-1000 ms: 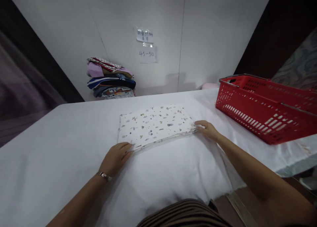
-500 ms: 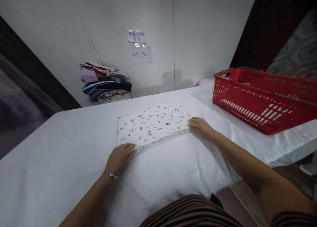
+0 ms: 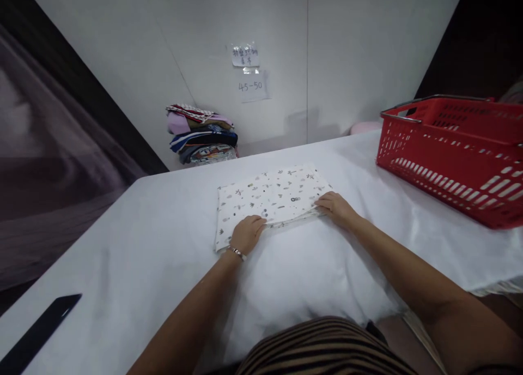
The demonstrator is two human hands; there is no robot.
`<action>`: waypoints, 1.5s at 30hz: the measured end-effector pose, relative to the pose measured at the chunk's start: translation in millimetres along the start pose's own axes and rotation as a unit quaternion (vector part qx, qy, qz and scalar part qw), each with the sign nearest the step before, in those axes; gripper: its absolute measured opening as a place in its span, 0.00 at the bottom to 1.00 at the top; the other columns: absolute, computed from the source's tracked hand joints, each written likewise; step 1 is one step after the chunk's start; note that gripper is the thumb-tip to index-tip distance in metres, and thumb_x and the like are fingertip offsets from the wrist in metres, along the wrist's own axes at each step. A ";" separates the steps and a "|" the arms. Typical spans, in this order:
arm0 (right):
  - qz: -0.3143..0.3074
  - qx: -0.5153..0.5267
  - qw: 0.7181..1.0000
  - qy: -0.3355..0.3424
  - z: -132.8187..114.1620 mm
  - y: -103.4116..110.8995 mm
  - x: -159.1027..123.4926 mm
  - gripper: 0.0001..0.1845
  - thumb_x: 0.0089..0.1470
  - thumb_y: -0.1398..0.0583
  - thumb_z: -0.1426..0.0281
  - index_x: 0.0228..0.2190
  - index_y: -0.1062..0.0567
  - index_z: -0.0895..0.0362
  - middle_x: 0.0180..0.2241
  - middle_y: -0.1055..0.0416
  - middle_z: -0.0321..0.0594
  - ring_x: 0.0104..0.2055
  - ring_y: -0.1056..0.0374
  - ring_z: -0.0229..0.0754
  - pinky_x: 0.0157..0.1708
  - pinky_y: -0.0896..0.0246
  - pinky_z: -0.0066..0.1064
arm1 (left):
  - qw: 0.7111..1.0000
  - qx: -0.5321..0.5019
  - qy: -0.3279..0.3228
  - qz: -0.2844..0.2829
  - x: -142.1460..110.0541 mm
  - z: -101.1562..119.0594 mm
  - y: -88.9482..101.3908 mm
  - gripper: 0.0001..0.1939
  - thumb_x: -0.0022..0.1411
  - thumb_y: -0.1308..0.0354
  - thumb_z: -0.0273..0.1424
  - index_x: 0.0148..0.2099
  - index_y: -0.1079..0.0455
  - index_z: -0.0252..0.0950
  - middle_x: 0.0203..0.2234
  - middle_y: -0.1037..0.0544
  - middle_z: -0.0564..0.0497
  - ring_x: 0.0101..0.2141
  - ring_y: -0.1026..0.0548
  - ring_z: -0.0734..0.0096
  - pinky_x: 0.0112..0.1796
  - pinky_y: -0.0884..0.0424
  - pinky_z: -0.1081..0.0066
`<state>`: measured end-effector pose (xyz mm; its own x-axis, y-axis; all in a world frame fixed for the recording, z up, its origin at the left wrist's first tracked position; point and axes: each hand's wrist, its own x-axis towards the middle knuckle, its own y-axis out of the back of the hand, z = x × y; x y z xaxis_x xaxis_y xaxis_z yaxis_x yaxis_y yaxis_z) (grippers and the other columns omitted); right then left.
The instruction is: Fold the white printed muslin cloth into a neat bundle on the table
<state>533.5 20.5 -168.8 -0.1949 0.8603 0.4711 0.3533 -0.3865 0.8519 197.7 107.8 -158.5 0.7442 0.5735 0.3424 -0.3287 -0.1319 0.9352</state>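
Observation:
A folded white cloth [image 3: 273,192] printed with small grey and brown motifs lies flat on the white-covered table. My left hand [image 3: 247,234], with a bracelet at the wrist, pinches its near edge left of the middle. Close to the near right corner, my right hand [image 3: 335,209] grips the same edge, fingers on top. Between the two hands the edge shows several layers, slightly parted. My thumbs are mostly hidden.
A red plastic basket [image 3: 445,162] stands on the table at the right. Beyond the far edge is a stack of folded fabrics [image 3: 202,135] by the wall. A dark flat object [image 3: 41,331] lies at the near left. Paper signs [image 3: 252,86] hang on the wall.
My left hand has slid rightward along the cloth's near edge, away from the left corner. My right hand has moved slightly inward. The view has turned left, bringing the dark flat object in.

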 end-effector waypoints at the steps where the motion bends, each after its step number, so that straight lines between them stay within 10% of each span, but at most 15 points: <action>1: 0.011 -0.004 1.000 -0.009 -0.6 -0.7 -1.1 0.15 0.59 0.48 0.67 0.41 0.23 0.50 0.39 0.27 0.43 0.42 0.36 0.47 0.41 0.41 0.40 | 1.000 0.000 0.010 0.009 -1.0 1.0 -1.2 0.14 0.66 0.54 0.31 0.45 0.28 0.39 0.38 0.24 0.49 0.39 0.29 0.66 0.39 0.31 0.66; 16: 0.038 -0.046 0.998 -0.036 -2.1 -9.9 -7.5 0.14 0.58 0.48 0.71 0.39 0.24 0.51 0.35 0.27 0.43 0.38 0.36 0.47 0.37 0.44 0.38 | 0.996 0.055 0.051 0.048 -3.5 12.9 -5.6 0.14 0.66 0.56 0.29 0.44 0.30 0.39 0.32 0.26 0.49 0.35 0.30 0.66 0.34 0.34 0.68; 27: 0.019 0.002 1.000 -0.001 -6.5 -4.6 -8.4 0.14 0.53 0.49 0.79 0.32 0.26 0.54 0.41 0.28 0.44 0.43 0.36 0.46 0.41 0.45 0.38 | 0.999 0.005 -0.020 0.050 -0.8 13.0 -16.2 0.15 0.57 0.57 0.18 0.34 0.31 0.37 0.47 0.28 0.46 0.43 0.29 0.66 0.41 0.30 0.65; 45: -0.013 -0.022 1.000 0.009 -12.2 -0.3 -6.6 0.13 0.59 0.48 0.71 0.35 0.23 0.52 0.39 0.28 0.44 0.42 0.37 0.46 0.39 0.44 0.38 | 0.998 0.047 -0.036 0.032 9.6 19.7 -13.1 0.10 0.63 0.52 0.29 0.37 0.28 0.37 0.44 0.26 0.45 0.43 0.30 0.62 0.41 0.31 0.61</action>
<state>523.5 10.9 -169.3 -0.2193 0.8648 0.4517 0.3081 -0.3779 0.8731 220.5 99.1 -165.7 0.7642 0.5028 0.4041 -0.3233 -0.2435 0.9144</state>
